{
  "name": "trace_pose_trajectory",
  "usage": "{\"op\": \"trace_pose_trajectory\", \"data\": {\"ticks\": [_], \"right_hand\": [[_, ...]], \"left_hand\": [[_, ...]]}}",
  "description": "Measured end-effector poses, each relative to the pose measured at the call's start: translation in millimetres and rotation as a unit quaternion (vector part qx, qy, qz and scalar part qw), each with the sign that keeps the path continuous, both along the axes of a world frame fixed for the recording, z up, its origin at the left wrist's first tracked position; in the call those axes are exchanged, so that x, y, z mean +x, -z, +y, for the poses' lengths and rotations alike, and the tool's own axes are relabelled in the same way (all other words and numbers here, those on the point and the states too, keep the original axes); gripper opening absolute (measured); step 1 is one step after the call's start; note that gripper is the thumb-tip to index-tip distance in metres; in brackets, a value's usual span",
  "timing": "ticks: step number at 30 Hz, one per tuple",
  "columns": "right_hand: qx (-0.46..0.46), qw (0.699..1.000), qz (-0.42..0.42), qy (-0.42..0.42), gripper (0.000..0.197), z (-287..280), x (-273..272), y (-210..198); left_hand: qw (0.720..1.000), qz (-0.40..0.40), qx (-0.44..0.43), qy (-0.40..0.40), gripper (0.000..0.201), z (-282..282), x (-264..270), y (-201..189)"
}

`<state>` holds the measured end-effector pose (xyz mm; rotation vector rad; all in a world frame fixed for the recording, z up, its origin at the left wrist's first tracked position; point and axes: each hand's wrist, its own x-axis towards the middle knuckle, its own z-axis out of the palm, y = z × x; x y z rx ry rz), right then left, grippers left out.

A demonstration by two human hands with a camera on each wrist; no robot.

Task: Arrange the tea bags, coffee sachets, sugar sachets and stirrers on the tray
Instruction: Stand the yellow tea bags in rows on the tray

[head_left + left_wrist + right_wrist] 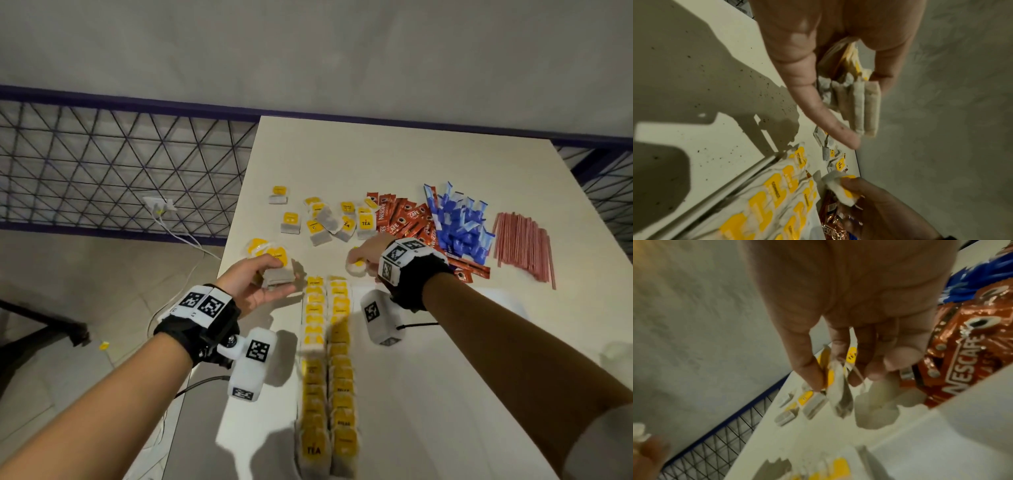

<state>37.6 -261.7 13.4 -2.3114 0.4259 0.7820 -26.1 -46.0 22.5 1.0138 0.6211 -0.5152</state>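
The two long rows of yellow-labelled paper tea bags (328, 346) on the flat white tray (445, 377) serve as the landmark; both rows run lengthwise away from the person, and their far ends are where the next bag would plausibly go.

The right hand (368, 255) hovers just beyond the far end of the right-hand row, slightly to its right. Its thumb and fingers (807, 369) pinch a single white tea bag with a yellow tag (355, 265), which hangs down from the fingertips above the table, not yet touching the rows. Judged from this, the right hand is the nearer one to the open end of the rows, and the bag needs to come a little toward the person and lie flat, long axis along the row.

The left hand (260, 284) is to the left of the rows' far end, palm turned up, fingers (826, 116) curled round a stacked bundle of grey-white tea bags (277, 274) held on edge.

Beyond the rows lie scattered loose tea bags (322, 219); to the right of these, red Nescafe coffee sachets (407, 216), then blue sugar sachets (459, 222), then pink thin stirrers (524, 243), all off the tray on the white table (342, 154).
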Motion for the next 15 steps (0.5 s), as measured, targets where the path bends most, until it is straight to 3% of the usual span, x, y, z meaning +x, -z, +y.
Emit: {"op": "trace_pose_trajectory", "data": {"ticks": [3,6,10,15], "right_hand": [[0.026,0.997,-0.065,-0.012,0.026,2,-5,-22],[0.085,0.99,-0.101,-0.054,0.008,4,-22,-49],[0.107,0.978,-0.097,-0.151,0.016,6,-50,-68],[0.128,0.972,-0.104,-0.165,0.027,9,-89,-71]], "left_hand": [[1.0,0.0,-0.002,0.004,0.009,2,-5,-6],[0.999,-0.025,0.019,0.031,0.021,1,-13,-14],[0.992,-0.049,0.086,0.077,0.022,-7,-31,-25],[0.972,-0.097,0.133,0.166,0.011,-21,-61,-32]]}}
